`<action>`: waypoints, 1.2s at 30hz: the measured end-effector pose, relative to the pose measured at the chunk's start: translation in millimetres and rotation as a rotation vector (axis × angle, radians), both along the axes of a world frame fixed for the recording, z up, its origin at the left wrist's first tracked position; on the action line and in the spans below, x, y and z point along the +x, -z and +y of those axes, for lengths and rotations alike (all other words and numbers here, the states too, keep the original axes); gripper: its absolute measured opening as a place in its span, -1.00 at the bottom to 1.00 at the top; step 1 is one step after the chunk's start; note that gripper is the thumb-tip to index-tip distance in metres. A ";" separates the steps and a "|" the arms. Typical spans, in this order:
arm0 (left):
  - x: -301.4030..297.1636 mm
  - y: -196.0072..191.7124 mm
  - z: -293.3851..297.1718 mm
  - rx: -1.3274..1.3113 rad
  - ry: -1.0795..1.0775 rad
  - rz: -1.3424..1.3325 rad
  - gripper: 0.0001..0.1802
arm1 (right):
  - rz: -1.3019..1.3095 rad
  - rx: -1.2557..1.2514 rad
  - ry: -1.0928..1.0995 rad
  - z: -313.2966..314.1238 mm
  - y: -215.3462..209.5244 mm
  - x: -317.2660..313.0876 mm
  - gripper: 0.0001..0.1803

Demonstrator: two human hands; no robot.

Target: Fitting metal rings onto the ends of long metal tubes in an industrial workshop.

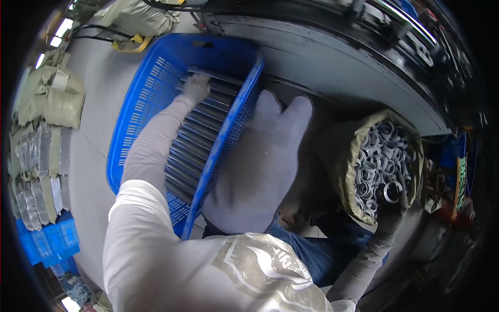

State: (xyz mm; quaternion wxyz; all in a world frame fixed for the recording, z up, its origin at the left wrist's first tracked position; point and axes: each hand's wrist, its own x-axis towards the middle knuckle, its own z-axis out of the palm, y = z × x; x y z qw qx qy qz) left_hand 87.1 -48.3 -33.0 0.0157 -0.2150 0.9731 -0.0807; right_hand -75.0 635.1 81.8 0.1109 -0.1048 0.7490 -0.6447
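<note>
My left hand [196, 87], in a pale glove, reaches into a long blue plastic basket [115, 156]. It rests at the far part of a row of dark grey tube-like pieces [195, 143] lying side by side; its fingers are too blurred to make out. On the right, my right hand [393, 210] is in shadow at the near edge of a greenish woven sack [347, 179]. A bright metal ring [391, 192] is held in its fingers. Many similar loose metal rings [382, 151] fill the sack.
A grey smooth piece with two rounded lobes [260, 156] lies between basket and sack. Machinery [405, 26] stands on a grey base [322, 57] at the far side. Wrapped bundles [44, 171] and blue crates [49, 239] are stacked at left, with a yellow-handled tool [132, 44] near the basket.
</note>
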 end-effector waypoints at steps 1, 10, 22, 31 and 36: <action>17.3 25.6 0.7 0.008 -0.055 -0.121 -0.52 | 0.024 0.070 0.003 -3.4 1.1 -1.2 -0.31; 25.8 174.7 -18.3 0.269 -0.061 0.181 -0.58 | -0.189 0.056 0.028 -33.2 17.7 -4.6 -0.43; 87.3 131.1 47.5 0.437 0.114 0.034 -0.62 | -0.790 -0.737 0.280 -90.5 -0.9 12.6 -0.30; 10.7 -197.7 204.0 0.687 0.358 0.604 -0.46 | -0.724 -0.816 0.118 -100.1 -11.9 42.4 -0.39; -21.8 -239.9 345.5 0.379 0.881 0.291 -0.27 | 0.062 -0.095 -0.026 -107.2 -12.2 63.7 -0.63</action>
